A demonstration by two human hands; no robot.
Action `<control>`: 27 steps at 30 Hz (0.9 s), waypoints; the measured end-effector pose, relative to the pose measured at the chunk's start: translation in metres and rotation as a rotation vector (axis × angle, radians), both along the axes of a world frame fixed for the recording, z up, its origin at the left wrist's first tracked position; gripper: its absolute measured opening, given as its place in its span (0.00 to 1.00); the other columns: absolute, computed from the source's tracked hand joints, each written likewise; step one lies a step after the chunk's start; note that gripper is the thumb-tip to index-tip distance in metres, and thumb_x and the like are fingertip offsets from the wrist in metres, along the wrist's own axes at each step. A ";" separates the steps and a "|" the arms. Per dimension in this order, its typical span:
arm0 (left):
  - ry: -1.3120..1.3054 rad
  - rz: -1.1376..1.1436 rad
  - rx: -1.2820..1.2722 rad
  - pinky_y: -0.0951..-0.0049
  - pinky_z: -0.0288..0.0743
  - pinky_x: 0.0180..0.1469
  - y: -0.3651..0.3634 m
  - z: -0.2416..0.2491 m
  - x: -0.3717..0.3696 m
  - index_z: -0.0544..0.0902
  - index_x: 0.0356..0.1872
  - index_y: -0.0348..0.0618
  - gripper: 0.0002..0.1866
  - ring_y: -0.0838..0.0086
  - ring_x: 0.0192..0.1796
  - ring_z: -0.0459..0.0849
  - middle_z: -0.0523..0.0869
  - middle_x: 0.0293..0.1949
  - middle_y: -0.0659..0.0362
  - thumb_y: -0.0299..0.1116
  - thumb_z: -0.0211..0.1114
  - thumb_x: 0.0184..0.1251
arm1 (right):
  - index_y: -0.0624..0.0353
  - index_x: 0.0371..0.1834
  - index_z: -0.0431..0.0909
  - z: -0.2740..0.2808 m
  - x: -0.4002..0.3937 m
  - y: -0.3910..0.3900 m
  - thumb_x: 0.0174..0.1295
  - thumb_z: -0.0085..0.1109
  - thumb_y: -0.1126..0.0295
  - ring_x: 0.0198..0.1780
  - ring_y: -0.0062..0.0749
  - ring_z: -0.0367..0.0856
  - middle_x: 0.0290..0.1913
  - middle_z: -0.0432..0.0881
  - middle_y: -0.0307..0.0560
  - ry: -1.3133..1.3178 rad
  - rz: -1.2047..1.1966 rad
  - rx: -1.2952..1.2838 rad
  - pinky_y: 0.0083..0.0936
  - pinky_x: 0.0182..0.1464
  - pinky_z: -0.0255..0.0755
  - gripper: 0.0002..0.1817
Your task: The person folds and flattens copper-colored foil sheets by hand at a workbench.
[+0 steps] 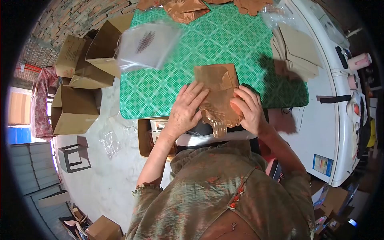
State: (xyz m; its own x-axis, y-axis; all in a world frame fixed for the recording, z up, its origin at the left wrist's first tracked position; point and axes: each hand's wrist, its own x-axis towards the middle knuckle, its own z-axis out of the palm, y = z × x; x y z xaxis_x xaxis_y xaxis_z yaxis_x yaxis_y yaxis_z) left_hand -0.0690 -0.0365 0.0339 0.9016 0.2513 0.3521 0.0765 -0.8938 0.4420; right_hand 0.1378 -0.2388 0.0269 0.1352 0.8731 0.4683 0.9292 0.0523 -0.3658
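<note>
At the near edge of the table I hold a thin, shiny brown piece, flat and squared at the far end, with a loose, crinkled end hanging toward my lap. I cannot make out its exact kind. My left hand grips its left side, fingers laid over the top and thumb near the loose end. On the right edge, my right hand has its fingers bent around it. Similar brown pieces lie along the table's far edge.
A green checked tablecloth covers the table. Clear plastic bags are stacked at far left, beige cards at right. Open cardboard boxes stand left, near a grey stool-like frame. A white appliance borders the right side.
</note>
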 end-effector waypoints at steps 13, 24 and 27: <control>0.100 -0.066 0.128 0.49 0.62 0.84 -0.005 -0.008 -0.003 0.77 0.76 0.46 0.39 0.54 0.81 0.70 0.75 0.77 0.50 0.31 0.72 0.59 | 0.62 0.63 0.83 -0.018 0.007 -0.006 0.62 0.63 0.76 0.74 0.47 0.77 0.69 0.81 0.52 -0.204 0.100 0.004 0.45 0.76 0.70 0.23; 0.133 -0.040 0.192 0.50 0.59 0.86 -0.011 -0.003 -0.001 0.74 0.79 0.53 0.47 0.55 0.84 0.65 0.68 0.82 0.53 0.34 0.76 0.51 | 0.62 0.62 0.85 -0.017 0.011 -0.006 0.66 0.61 0.75 0.72 0.45 0.80 0.66 0.85 0.51 -0.242 0.121 0.004 0.43 0.75 0.71 0.21; 0.125 -0.069 0.220 0.50 0.59 0.86 -0.014 -0.008 0.002 0.72 0.80 0.54 0.51 0.57 0.84 0.64 0.67 0.83 0.54 0.34 0.77 0.47 | 0.62 0.63 0.85 -0.020 0.010 -0.006 0.66 0.61 0.74 0.72 0.44 0.80 0.66 0.85 0.50 -0.258 0.114 0.004 0.43 0.75 0.71 0.21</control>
State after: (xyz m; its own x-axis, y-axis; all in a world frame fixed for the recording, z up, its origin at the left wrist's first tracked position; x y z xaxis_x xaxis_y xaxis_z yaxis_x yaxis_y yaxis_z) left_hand -0.0666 -0.0505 0.0260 0.9538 0.1170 0.2767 0.0533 -0.9723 0.2275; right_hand 0.1478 -0.2446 0.0074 -0.0874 0.8740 0.4780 0.9796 0.1625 -0.1179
